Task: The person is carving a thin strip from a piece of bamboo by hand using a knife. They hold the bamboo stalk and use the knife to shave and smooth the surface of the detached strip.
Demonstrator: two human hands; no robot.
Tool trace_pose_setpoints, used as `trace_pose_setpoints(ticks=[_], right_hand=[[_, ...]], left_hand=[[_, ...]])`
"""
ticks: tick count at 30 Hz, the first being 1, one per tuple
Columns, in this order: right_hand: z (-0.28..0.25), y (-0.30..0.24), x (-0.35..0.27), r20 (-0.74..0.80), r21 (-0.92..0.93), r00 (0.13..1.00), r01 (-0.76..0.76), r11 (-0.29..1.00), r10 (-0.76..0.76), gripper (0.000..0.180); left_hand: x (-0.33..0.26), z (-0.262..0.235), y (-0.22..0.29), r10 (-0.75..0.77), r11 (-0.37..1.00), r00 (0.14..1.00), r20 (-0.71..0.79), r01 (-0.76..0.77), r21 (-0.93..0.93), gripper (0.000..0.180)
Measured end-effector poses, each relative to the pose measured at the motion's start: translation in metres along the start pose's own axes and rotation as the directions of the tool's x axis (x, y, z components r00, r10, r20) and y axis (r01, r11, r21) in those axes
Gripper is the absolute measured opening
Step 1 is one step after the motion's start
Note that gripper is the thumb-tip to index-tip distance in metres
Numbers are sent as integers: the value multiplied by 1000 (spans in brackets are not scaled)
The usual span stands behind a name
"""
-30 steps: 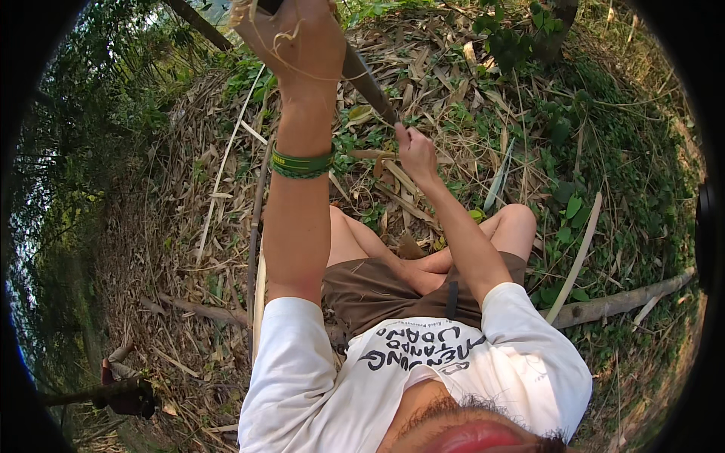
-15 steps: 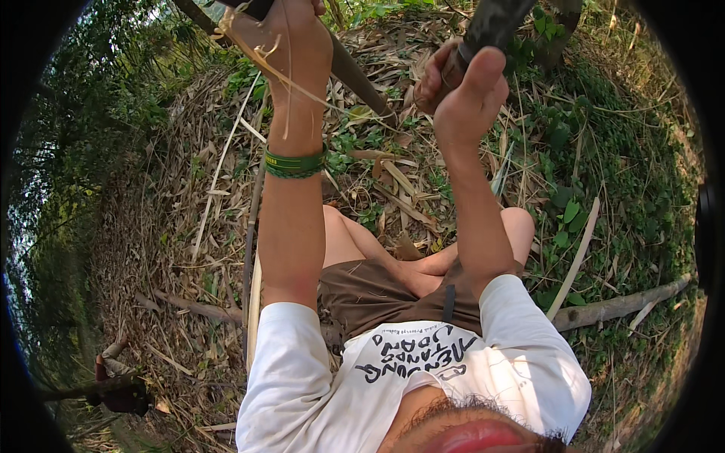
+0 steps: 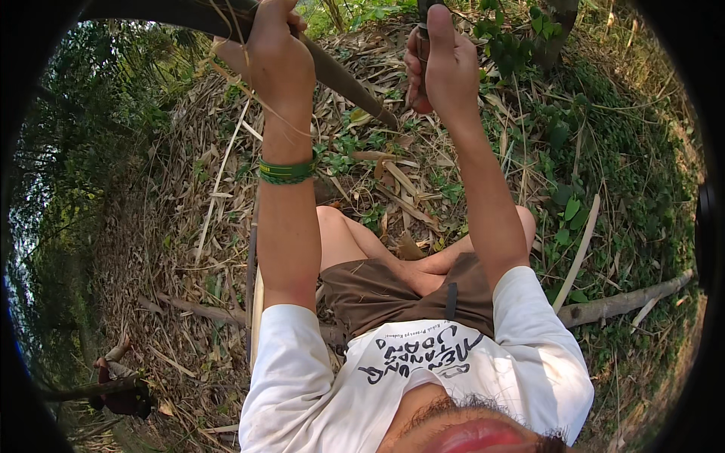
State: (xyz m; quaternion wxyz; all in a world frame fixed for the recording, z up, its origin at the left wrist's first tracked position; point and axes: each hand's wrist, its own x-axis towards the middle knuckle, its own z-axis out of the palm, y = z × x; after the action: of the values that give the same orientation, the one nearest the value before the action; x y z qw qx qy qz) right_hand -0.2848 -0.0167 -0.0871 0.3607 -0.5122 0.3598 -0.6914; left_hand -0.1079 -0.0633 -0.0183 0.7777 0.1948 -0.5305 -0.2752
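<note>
My left hand [image 3: 273, 57], with a green band at the wrist, is closed around a long dark bamboo pole [image 3: 349, 84]. The pole slants from the upper left down to the leaf litter near the upper middle. Thin pale shavings [image 3: 249, 90] dangle by that hand. To the right, my right hand [image 3: 447, 72] grips the handle of a machete [image 3: 424, 57], thumb laid along it. Its dark blade runs up past the top edge, so most of it is hidden. The two hands are apart.
Dry leaves and green weeds cover the ground. My crossed legs [image 3: 423, 275] are below the hands. A branch [image 3: 627, 303] lies at the right, near a pale split strip [image 3: 580, 253]. A dark bundle [image 3: 124, 389] sits at the lower left; a leafy plant [image 3: 555, 30] stands upper right.
My right hand has moved up and left with the machete, and its broad dark blade has swung mostly out of view. The left hand has shifted slightly left, showing more of the pole.
</note>
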Motion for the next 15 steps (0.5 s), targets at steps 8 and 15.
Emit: trace_pose_setpoints(ticks=[8, 15], right_hand=[[-66, 254, -94, -111, -720, 958, -261, 643, 265, 67], [-23, 67, -15, 36, -157, 888, -447, 881, 458, 62]], left_hand=[[-16, 44, 1, 408, 860, 883, 231, -457, 228, 8], [-2, 35, 12, -12, 1000, 998, -70, 14, 23, 19]])
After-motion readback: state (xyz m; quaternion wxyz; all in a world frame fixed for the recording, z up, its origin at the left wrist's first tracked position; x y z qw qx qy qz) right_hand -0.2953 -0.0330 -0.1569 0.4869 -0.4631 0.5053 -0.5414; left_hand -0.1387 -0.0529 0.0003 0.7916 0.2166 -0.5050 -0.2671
